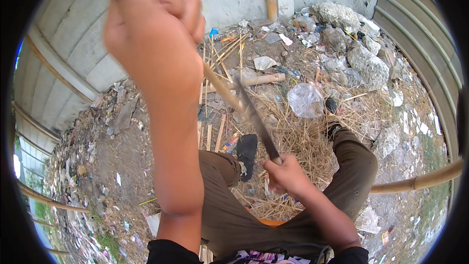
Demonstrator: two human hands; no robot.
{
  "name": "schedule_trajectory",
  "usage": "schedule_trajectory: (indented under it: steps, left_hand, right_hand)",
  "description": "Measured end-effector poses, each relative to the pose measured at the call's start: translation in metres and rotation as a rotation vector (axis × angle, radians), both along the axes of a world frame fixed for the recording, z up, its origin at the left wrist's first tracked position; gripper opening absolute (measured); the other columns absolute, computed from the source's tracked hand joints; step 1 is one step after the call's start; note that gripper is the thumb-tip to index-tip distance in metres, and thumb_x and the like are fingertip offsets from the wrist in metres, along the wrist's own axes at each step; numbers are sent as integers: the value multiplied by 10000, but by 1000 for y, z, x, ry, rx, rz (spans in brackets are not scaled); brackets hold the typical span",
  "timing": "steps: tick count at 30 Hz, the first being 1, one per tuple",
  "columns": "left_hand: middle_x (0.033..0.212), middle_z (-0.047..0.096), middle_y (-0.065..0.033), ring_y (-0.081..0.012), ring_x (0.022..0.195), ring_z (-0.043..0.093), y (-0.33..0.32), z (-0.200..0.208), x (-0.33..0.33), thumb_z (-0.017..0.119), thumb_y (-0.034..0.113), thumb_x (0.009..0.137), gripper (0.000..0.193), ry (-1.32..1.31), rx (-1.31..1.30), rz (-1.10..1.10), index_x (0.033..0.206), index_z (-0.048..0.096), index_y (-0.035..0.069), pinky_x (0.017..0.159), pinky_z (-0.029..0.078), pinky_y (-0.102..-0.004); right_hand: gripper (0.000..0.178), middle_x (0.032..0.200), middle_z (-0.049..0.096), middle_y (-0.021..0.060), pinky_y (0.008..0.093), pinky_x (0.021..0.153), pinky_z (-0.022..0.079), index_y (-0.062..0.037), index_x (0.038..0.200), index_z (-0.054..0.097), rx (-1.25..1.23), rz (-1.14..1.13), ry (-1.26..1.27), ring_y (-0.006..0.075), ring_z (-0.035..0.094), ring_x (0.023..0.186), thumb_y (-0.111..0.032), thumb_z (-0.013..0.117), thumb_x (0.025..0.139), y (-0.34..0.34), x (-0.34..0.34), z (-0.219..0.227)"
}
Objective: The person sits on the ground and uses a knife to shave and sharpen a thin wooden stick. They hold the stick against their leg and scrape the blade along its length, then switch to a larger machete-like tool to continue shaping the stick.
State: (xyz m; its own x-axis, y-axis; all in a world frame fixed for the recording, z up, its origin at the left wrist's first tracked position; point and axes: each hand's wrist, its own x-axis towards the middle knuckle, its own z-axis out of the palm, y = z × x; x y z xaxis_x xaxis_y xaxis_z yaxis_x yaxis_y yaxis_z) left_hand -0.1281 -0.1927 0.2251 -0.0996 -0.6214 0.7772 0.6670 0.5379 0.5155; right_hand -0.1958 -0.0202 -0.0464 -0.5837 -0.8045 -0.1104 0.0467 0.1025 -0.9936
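My left hand (151,24) is raised high and close to the camera, fist closed around the upper end of a thin bamboo strip (222,88) that slants down to the right. My right hand (286,176) sits low by my knees and grips the handle of a long dark knife (254,117). The blade points up and left and crosses the strip near its lower part. Below are my legs in olive trousers (351,166) and a black sandal (245,154).
Several split bamboo strips (220,58) and a short bamboo piece (264,79) lie on dry straw ahead. A clear plastic bag (305,100), rubble (361,63) and litter cover the ground. Concrete walls rise behind; a bamboo pole (420,182) crosses at right.
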Motion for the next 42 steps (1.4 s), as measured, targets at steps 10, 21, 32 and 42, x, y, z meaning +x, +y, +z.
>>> schedule_trajectory:
  steps: [10,21,32,42]
  left_hand:
    - [605,222,39,-81,510,150,-13,-1,10,392,395,1089,409,13,-24,52,782,342,130,466,136,-271]
    - [613,224,30,-90,509,143,-15,-2,-4,391,416,1084,426,-8,-34,134,786,330,118,472,138,-283]
    - [629,196,21,-94,525,156,-26,-4,-7,384,414,1087,461,5,-21,204,748,307,112,493,148,-287]
    - [634,214,18,-100,533,141,-33,-8,-2,361,389,1093,444,2,21,230,749,305,115,494,148,-288]
  right_hand:
    - [181,600,536,-27,231,467,349,-43,825,541,-835,-410,-63,25,461,512,-66,569,1003,2,-5,79]
    - [305,508,475,-12,238,422,284,-31,689,509,-514,-423,119,11,396,457,-58,642,962,-2,-25,100]
    - [183,520,495,-11,309,464,374,12,793,593,-264,-299,23,81,475,499,-105,612,932,-23,-41,81]
    - [202,546,495,-41,258,431,329,-38,792,569,-43,-182,91,29,433,483,-121,614,971,-31,-42,15]
